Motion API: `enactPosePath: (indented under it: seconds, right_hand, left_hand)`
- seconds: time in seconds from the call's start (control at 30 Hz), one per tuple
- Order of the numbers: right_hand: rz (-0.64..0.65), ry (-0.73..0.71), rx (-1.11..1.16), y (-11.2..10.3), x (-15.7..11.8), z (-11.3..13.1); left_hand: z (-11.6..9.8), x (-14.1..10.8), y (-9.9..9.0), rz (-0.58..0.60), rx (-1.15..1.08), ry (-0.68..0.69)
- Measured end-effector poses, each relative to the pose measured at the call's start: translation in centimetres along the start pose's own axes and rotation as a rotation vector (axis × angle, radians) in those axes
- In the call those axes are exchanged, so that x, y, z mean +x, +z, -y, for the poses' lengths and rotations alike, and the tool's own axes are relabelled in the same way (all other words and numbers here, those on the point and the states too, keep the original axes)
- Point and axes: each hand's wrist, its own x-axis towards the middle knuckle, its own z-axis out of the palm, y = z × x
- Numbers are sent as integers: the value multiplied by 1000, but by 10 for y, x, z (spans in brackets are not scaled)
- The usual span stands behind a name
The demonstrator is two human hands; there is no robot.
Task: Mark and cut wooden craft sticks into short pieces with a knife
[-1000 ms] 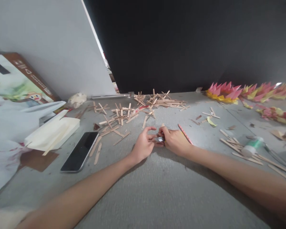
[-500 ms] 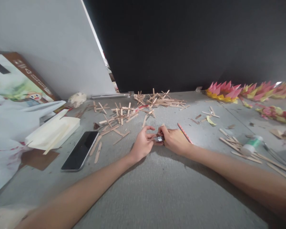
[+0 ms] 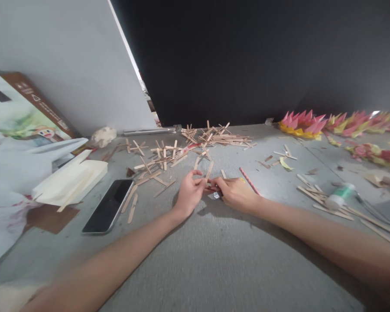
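Note:
My left hand (image 3: 190, 193) pinches a wooden craft stick (image 3: 209, 170) between thumb and fingers, and the stick points up and away from me. Close beside it, my right hand (image 3: 235, 190) is closed around a small tool with a shiny metal end (image 3: 216, 196); most of the tool is hidden in the fist. The fingertips of both hands meet or nearly meet near the stick's lower end. A red patterned strip (image 3: 249, 181) lies just beyond my right hand. Past the hands spreads a heap of craft sticks (image 3: 227, 138), several joined in crosses.
To the left are a phone (image 3: 108, 207), an open white box (image 3: 74, 182) and a plastic bag (image 3: 13, 182). At right lie a white and green bottle (image 3: 339, 197) on loose sticks and pink-yellow folded paper pieces (image 3: 302, 125). A black panel (image 3: 247, 60) stands behind; another person's hand shows at the right edge.
A craft stick now stands up from my left fingers. The shiny metal end has dropped lower, nearer my right hand, and my left hand has shifted slightly left.

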Motion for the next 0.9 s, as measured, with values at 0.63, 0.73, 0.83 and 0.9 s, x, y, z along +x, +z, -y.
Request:
enactPosePath:
  seconds: [0.63, 0.73, 0.83, 0.9]
  right_hand:
    - [-249, -24, 200, -4, -7, -7]
    - [-298, 94, 240, -2, -5, -7]
    - [-356, 174, 323, 0, -4, -8]
    - [-356, 171, 370, 0, -4, -9]
  left_hand:
    - [-11, -5, 5, -23, 69, 120]
    - [-10, -5, 5, -8, 65, 111]
    - [-7, -4, 6, 24, 107, 108]
    - [-5, -5, 7, 55, 160, 121]
